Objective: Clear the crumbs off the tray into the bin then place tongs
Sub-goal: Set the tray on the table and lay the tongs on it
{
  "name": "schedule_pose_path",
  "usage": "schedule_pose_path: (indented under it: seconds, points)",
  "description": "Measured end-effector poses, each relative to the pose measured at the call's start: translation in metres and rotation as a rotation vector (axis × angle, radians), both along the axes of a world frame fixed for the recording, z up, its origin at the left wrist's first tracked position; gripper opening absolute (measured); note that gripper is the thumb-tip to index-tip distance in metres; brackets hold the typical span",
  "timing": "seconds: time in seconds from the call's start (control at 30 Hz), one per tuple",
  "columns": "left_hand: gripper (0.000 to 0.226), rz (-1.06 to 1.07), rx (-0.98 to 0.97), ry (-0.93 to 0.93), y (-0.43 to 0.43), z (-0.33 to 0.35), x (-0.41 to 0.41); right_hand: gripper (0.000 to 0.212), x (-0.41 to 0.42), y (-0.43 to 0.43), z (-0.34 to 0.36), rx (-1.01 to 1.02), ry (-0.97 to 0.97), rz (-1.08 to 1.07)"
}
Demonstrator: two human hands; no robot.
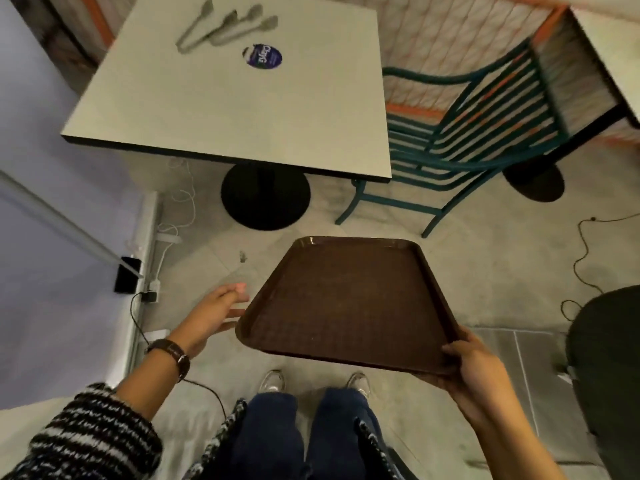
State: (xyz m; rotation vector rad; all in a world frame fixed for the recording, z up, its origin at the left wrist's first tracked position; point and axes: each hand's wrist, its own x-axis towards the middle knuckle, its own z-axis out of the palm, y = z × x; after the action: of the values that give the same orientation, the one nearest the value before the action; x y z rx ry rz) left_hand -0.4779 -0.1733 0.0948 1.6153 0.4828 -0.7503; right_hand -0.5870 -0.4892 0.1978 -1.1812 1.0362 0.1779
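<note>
A brown plastic tray (349,303) hangs in the air in front of me, above the floor, roughly level. My right hand (478,372) grips its near right corner, thumb on the rim. My left hand (216,315) is at the tray's left edge with fingers spread, touching or just beside the rim. The tray's surface looks bare apart from a tiny speck. Several metal tongs (225,29) lie on the far part of the white table (194,109). A dark round bin (609,372) stands at the right edge.
A round purple sticker (262,56) is on the table. A teal slatted chair (464,133) stands right of the table, with a second table (609,53) beyond it. Cables and a power strip (154,285) run along the left wall. My legs and shoes are below.
</note>
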Motion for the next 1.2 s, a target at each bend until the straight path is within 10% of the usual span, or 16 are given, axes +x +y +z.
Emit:
schedule_pose_path:
  seconds: [0.43,0.83,1.2]
  points:
    - [0.053,0.37,-0.62,-0.036,0.032,0.088,-0.029,0.046,0.067,0.111,0.03,0.086,-0.33,-0.095]
    - [0.068,0.355,-0.365,-0.363,-0.033,0.074,0.014,0.056,0.101,0.204,-0.032,0.051,-0.42,-0.1]
    - [0.045,0.289,-0.243,-0.238,0.067,0.056,0.123,0.052,0.172,0.061,-0.059,0.012,-0.127,0.125]
